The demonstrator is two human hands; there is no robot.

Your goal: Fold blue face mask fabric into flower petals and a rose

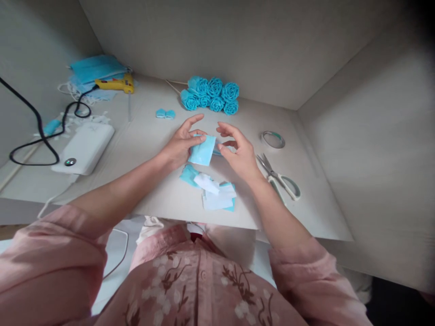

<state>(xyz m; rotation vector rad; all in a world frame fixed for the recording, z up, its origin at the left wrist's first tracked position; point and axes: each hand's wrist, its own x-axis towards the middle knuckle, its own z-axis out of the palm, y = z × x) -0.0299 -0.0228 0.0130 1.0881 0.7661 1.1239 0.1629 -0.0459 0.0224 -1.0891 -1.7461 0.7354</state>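
Note:
Between the thumb and fingers of my left hand is a light blue square of mask fabric, held above the table. My right hand is just to its right, thumb and fingers apart, with nothing seen in it. Partly hidden behind that hand, another bit of blue fabric shows. Below my hands lie loose cut pieces, a blue one and several white and blue ones. Open-bladed scissors rest beside my right wrist.
Blue fabric roses on sticks lie at the back, with a small folded blue piece nearer. A roll of tape is on the right. On the left are a yellow glue gun, face masks and a white power bank.

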